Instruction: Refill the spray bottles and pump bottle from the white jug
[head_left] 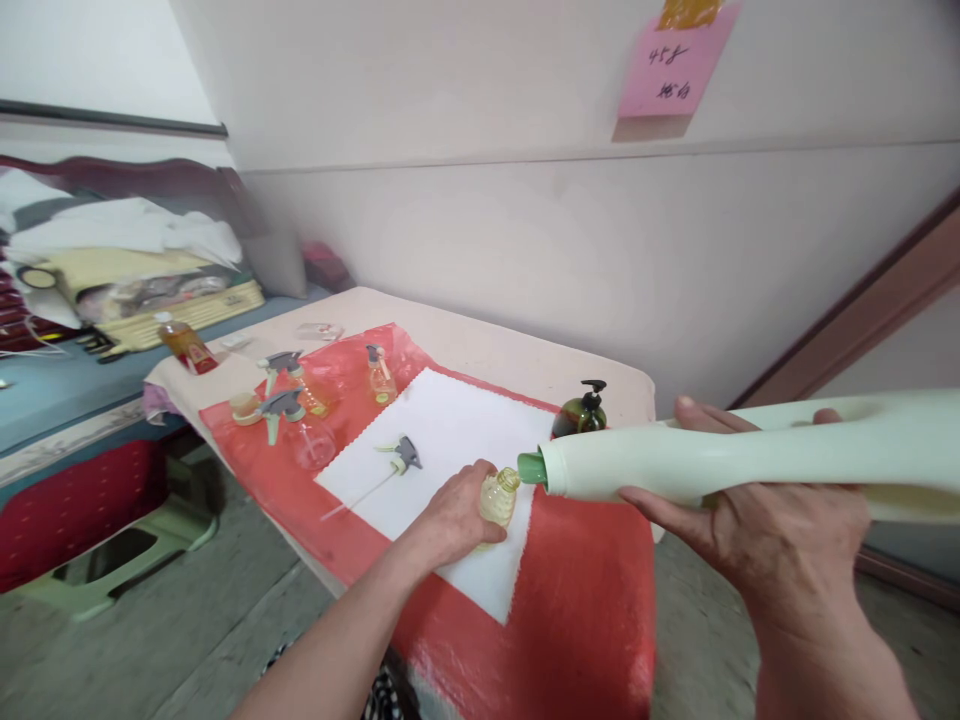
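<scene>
My left hand (469,510) is wrapped round a small clear yellowish spray bottle (498,497), upright with its neck uncovered, over the white cloth (480,420). My right hand (780,540) grips a large pale green jug (675,458) by its handle and underside, tipped nearly level. The jug's green spout (532,468) is right at the mouth of the small bottle. Whether liquid is flowing, I cannot make out. A grey and pale green trigger sprayer head (406,455) with its dip tube lies on the cloth, left of my left hand.
A dark green pump bottle (581,412) stands behind the jug. Trigger spray bottles (311,440) and a small clear spray bottle (381,378) stand left on the red sheet (585,600). An amber bottle (186,345) is farther left. A red-covered stool (97,510) stands below.
</scene>
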